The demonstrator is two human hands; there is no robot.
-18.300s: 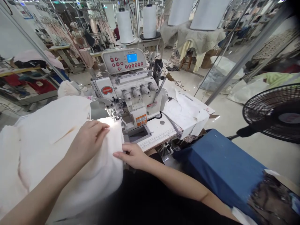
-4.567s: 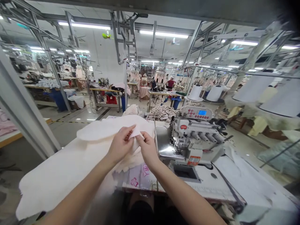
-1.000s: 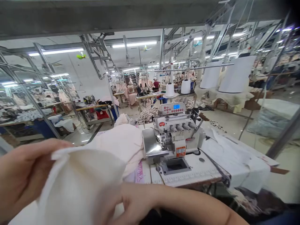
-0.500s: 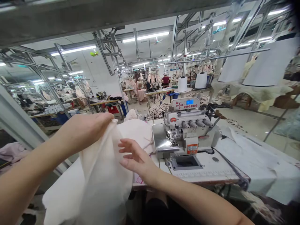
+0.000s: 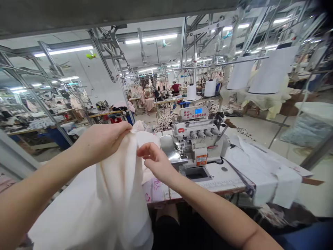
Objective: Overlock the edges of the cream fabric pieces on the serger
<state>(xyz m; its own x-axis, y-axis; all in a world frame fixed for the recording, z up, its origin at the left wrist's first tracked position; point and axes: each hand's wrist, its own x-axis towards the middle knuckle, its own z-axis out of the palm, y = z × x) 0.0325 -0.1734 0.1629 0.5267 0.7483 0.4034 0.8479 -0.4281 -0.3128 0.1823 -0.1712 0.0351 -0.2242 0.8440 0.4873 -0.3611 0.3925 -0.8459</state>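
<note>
**Pinching up the cream fabric beside the overlocker**

I'm holding the cream fabric [image 5: 119,194] up by its top edge, pinching it in my left hand [image 5: 102,140]. My right hand [image 5: 156,161] is staying open just beside it, so the hands are working apart. The fabric is hanging in front of me, left of the overlocker [image 5: 194,137] on the desk [image 5: 221,182]. Thread cones [image 5: 191,92] are standing beyond, and a co-worker [image 5: 175,87] is working across the garment-hung room.

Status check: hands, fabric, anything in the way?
Left hand pinching the cream fabric, holding it up. Right hand open beside it. Overlock machine beyond, not in the way.
</note>
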